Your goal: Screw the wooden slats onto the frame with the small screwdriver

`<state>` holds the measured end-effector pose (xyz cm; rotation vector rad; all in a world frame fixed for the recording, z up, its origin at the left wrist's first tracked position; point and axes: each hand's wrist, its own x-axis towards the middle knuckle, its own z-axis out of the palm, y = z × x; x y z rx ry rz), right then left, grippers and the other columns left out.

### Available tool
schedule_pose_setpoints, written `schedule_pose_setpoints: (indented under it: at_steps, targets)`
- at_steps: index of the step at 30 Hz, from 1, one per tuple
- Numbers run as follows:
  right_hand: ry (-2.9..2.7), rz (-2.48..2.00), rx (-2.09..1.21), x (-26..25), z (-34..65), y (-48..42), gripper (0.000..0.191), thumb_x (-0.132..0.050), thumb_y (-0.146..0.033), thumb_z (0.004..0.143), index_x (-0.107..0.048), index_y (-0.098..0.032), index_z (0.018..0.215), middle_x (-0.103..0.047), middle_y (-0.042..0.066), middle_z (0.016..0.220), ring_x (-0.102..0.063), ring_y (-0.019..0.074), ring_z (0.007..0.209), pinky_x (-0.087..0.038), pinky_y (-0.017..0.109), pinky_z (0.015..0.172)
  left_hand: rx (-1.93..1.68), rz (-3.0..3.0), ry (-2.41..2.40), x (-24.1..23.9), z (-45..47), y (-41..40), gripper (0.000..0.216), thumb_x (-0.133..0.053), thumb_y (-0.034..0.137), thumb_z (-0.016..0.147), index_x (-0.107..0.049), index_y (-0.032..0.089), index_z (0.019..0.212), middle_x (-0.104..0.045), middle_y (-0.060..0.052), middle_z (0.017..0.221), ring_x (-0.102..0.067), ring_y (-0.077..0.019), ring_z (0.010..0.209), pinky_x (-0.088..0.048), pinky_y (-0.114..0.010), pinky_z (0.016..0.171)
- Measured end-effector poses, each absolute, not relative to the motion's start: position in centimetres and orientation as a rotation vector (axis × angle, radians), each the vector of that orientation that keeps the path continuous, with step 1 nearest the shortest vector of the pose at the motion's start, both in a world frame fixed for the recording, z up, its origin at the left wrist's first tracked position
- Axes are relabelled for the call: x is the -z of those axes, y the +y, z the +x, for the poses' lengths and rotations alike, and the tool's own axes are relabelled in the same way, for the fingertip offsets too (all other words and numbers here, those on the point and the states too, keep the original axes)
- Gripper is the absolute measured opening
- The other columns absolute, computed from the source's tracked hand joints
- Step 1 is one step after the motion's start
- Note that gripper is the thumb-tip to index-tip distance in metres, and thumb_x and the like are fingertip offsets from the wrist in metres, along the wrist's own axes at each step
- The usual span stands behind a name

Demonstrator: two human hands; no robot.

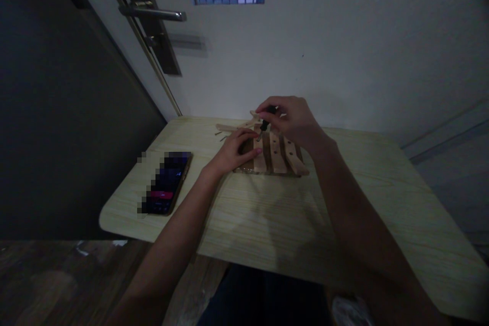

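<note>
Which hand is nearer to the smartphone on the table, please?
The left hand, lying to the right of the smartphone; the right hand, gripping the screwdriver, is farther right.

Smooth wooden slats [278, 164], wood-grained tabletop [382, 183], shiny metal door handle [158, 14]

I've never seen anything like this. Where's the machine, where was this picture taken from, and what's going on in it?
There is no machine here, just a person's two bare hands. The single picture is taken from that person's head, looking forward and down. The right hand grips what looks like a small black-handled screwdriver, its tip down at the leftmost of three pale wooden strips. The strips lie side by side across a brown base. The left hand rests at the base's left side, its thumb on that same strip. All this sits on a pale wood-grain table, with a phone lying to the left.
</note>
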<state>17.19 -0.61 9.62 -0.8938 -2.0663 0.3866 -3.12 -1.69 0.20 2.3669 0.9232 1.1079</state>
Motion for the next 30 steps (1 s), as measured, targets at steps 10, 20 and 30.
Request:
schedule_pose_setpoints:
  at_steps: [10, 20, 30]
  targets:
    - [-1.992, -0.910, -0.475, -9.6, 17.6, -0.5, 0.018, -0.074, -0.032, 0.079, -0.076, -0.019, 0.093, -0.073, 0.002, 0.080, -0.064, 0.0142, 0.065, -0.052, 0.028, 0.063, -1.121, 2.372, 0.924, -0.3, -3.0, -1.7, 0.039, -0.068, 0.048, 0.092, -0.066, 0.020, 0.120, -0.064, -0.014, 0.130, -0.061, -0.0291, 0.123, -0.049, -0.051, 0.108]
    - [-1.934, -0.878, -0.383, -9.1, 16.9, -0.4, 0.032, -0.079, -0.050, 0.077, -0.064, -0.022, 0.079, -0.068, 0.001, 0.077, -0.062, 0.0146, 0.068, -0.053, 0.027, 0.063, -1.119, 2.372, 0.918, -0.2, -3.0, -1.7, 0.041, -0.068, 0.048, 0.092, -0.066, 0.020, 0.121, -0.064, -0.013, 0.127, -0.061, -0.0290, 0.123, -0.048, -0.050, 0.109]
    - [-2.067, -0.760, -0.464, -8.6, 17.2, -0.4, 0.025, -0.062, -0.026, 0.089, -0.074, -0.021, 0.109, -0.076, 0.007, 0.114, -0.070, 0.0211, 0.102, -0.058, 0.038, 0.091, -1.121, 2.370, 0.918, -0.3, -3.0, -1.7, 0.039, -0.068, 0.048, 0.092, -0.066, 0.021, 0.120, -0.064, -0.014, 0.128, -0.061, -0.0294, 0.122, -0.049, -0.051, 0.108]
